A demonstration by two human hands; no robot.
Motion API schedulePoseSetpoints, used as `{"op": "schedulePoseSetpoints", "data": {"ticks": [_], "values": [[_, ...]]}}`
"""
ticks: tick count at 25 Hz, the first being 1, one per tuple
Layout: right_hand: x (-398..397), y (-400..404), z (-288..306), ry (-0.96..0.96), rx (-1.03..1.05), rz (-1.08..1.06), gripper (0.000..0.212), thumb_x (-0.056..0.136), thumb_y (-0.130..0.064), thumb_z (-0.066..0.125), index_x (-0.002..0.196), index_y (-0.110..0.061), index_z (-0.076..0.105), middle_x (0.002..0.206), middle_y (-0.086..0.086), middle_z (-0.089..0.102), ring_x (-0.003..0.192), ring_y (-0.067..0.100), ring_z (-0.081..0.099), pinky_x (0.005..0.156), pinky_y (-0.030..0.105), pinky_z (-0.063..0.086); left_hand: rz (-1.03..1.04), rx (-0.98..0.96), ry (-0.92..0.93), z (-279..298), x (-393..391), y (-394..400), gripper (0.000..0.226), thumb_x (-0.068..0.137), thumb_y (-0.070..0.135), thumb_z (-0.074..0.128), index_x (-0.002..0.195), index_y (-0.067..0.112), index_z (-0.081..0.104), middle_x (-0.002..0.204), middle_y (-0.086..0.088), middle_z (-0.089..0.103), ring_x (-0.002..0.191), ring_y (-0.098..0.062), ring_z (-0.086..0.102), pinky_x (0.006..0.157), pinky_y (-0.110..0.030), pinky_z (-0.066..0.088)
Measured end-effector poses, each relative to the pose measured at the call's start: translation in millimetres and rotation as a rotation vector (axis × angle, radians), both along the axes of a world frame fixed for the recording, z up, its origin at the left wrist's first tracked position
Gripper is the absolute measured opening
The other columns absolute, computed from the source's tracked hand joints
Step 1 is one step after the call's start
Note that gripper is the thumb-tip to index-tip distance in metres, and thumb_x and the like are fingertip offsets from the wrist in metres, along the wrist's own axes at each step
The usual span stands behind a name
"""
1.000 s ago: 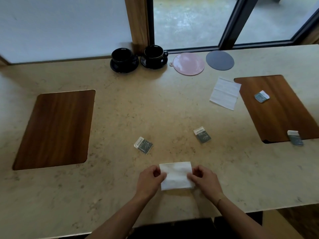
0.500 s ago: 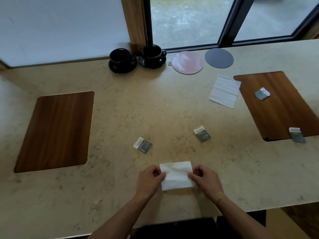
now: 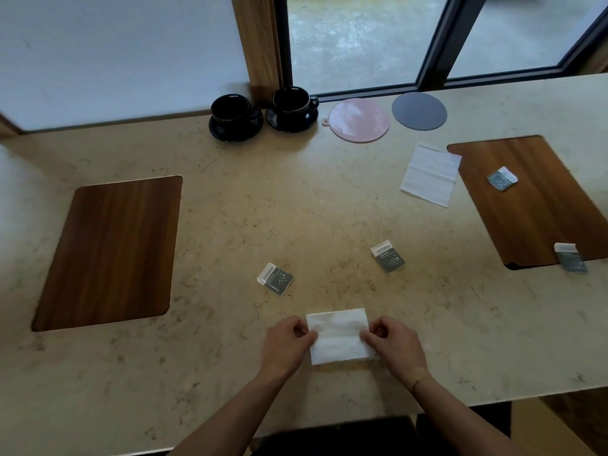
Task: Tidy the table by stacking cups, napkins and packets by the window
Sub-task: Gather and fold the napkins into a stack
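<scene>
Both hands pinch a folded white napkin (image 3: 339, 335) at the counter's (image 3: 230, 225) near edge: the left hand (image 3: 285, 347) grips its left side, the right hand (image 3: 393, 348) its right side. Two black cups (image 3: 263, 111) stand by the window; four small packets (image 3: 275, 278) lie scattered.

1. Only one view, worn on the person's head; no second view shares the scene.
2. It looks forward and steeply down at the table (image 3: 296, 209), from above its near edge.
3. It faces the window (image 3: 362, 37) beyond the table's far edge.
4. The table's near edge is closest; wide-angle bending curves its edges.
</scene>
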State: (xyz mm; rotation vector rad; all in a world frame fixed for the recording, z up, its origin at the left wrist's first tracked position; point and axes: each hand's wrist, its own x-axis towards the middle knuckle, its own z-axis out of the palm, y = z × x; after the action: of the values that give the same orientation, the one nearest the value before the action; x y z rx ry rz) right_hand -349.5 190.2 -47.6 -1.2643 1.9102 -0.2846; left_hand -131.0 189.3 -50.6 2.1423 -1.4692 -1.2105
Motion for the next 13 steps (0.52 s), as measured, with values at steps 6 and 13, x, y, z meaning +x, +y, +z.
{"op": "schedulePoseSetpoints", "data": {"ticks": [6,13], "values": [[1.7,-1.4,-1.8,0.031,0.015,0.000,0.013,0.082,-0.038,0.071,0.076,-0.030,0.064,0.076,-0.013,0.065,0.073,0.004,0.061,0.070,0.035,0.056,-0.016,0.017,-0.020,-0.7,0.4,-2.8,0.012,0.077,0.035,0.068,0.073,0.025,0.065,0.077,0.013,0.066,0.073,-0.003,0.060,0.066,-0.029,0.051],[2.3,-0.9,-0.5,0.050,0.014,0.010,0.013,0.081,-0.036,0.071,0.075,-0.030,0.062,0.076,-0.013,0.065,0.073,0.005,0.060,0.070,0.034,0.055,-0.024,0.030,-0.052,0.4,1.2,-6.4,0.014,0.074,0.036,0.069,0.072,0.024,0.064,0.074,0.011,0.066,0.071,-0.003,0.059,0.064,-0.028,0.048]]}}
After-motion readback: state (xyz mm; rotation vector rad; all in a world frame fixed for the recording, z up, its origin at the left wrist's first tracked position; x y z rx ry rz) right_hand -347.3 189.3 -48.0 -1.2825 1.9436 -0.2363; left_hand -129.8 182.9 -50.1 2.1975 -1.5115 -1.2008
